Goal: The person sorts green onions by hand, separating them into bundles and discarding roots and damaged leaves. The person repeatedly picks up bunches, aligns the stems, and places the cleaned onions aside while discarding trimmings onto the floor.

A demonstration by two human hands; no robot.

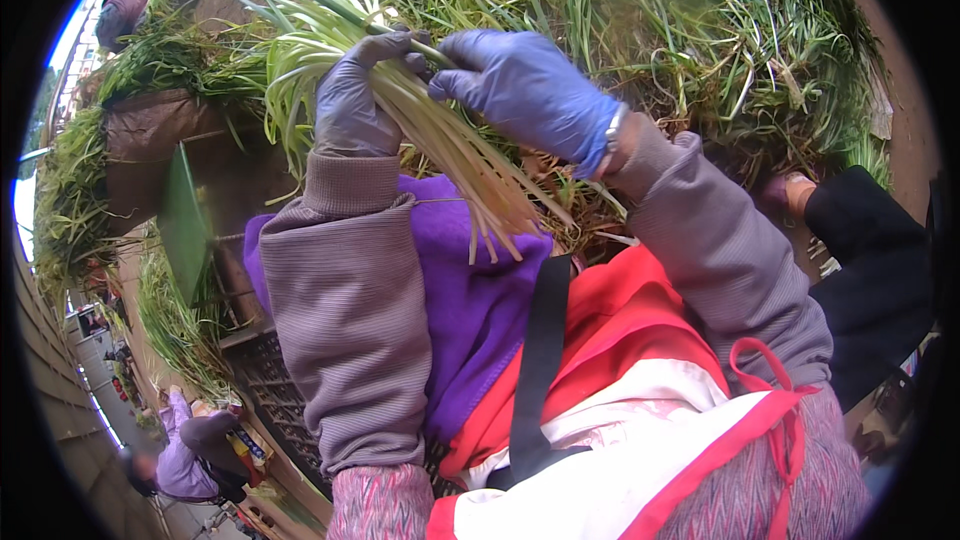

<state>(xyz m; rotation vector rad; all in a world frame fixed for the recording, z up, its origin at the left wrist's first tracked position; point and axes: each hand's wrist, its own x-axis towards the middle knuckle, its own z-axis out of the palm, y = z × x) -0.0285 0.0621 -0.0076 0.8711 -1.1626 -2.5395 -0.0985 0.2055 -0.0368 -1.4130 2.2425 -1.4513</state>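
Note:
My left hand (360,94), in a thin bluish glove, is closed around a bunch of leafy green stalks (442,135). Their pale ends point down over my lap, and the green tops lie toward the upper left. My right hand (517,90), gloved in blue, has its thumb and fingertips at one thicker green stalk (435,54) beside the bunch; it appears pinched between them. Some fingertips of my left hand are hidden behind the stalks. A purple cloth (472,277) lies under the pale ends.
A large heap of similar green plants (697,37) lies ahead and to the right. More greens (67,202) lie at the left, near a green board-like object (186,232) and a dark plastic crate (277,390). Another person (184,457) sits at the lower left; a dark-clothed leg (870,240) is at the right.

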